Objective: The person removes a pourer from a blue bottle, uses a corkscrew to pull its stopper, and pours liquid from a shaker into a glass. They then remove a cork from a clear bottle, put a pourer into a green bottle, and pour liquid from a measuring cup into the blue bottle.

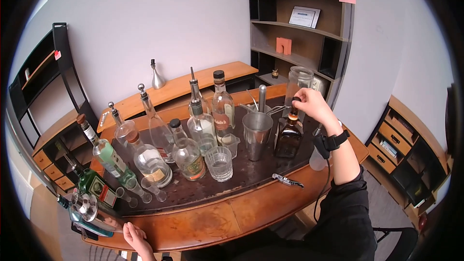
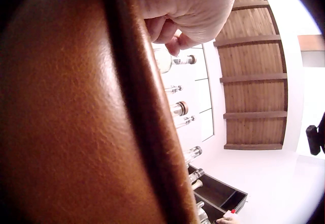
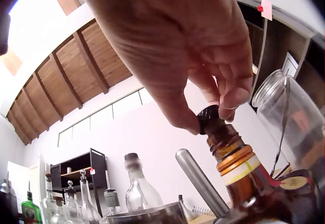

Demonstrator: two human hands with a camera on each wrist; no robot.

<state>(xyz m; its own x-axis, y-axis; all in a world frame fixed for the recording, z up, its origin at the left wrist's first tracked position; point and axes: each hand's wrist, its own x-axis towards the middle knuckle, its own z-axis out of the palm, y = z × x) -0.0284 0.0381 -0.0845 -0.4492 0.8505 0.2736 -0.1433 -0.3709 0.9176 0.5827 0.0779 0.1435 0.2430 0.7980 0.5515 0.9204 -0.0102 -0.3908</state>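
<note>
My right hand (image 1: 311, 104) pinches a black bottle cap (image 3: 207, 117) between thumb and fingertips. The cap sits tilted at the mouth of a dark brown square bottle (image 1: 288, 137), and the threads of the neck show below it in the right wrist view. That bottle stands upright on the dark table top, beside a metal shaker tin (image 1: 257, 135). At the front left, my left hand (image 1: 135, 238) rests at the brown leather edge (image 2: 147, 107) of the table, its fingers loosely curled with nothing in them.
A tall glass jar (image 1: 299, 77) stands behind the brown bottle. A corkscrew (image 1: 288, 180) lies in front. Left of the tin are a cut-glass tumbler (image 1: 220, 164), several clear bottles, small glasses (image 1: 153, 189) and a green bottle (image 1: 96, 186). Shelves (image 1: 299, 29) rise behind.
</note>
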